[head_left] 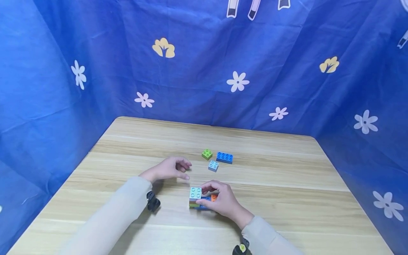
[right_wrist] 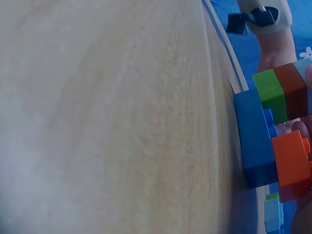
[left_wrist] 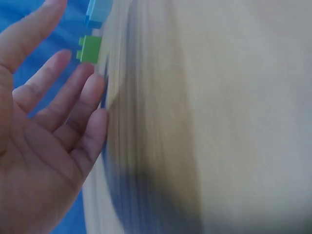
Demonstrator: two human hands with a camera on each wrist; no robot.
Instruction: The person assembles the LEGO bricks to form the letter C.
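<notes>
While the right hand (head_left: 223,201) bends over it, a small assembly of toy bricks (right_wrist: 258,141) sits on the wooden table (head_left: 271,191), in front of the person and to the right of the left hand (head_left: 169,168). Its base is a long, smooth-sided blue brick (right_wrist: 253,151) in a deep, plain shade. On the left end of that base rises a little tower, three colours high: a lime green brick (right_wrist: 270,95), then a reddish-brown brick (right_wrist: 291,92), then a pale blue top brick (head_left: 195,193) with four round studs showing. At the other end stands a bright orange brick (right_wrist: 290,163), studs upward, and between it and the tower some blue studs lie bare. The tower looks straight — its sides run flush.

The right thumb and forefinger are curled to pinch the tower, thumb on the near side. The left hand holds nothing; its fingers are relaxed and parted, thumb held away from them.

Farther back lie three loose pieces, studs up: a square green brick (head_left: 207,154), a light blue square brick (head_left: 213,166) and a longer blue eight-stud brick (head_left: 224,158) — near one another, but apart. Behind the table hangs a blue cloth (head_left: 197,92) printed with white flowers.
</notes>
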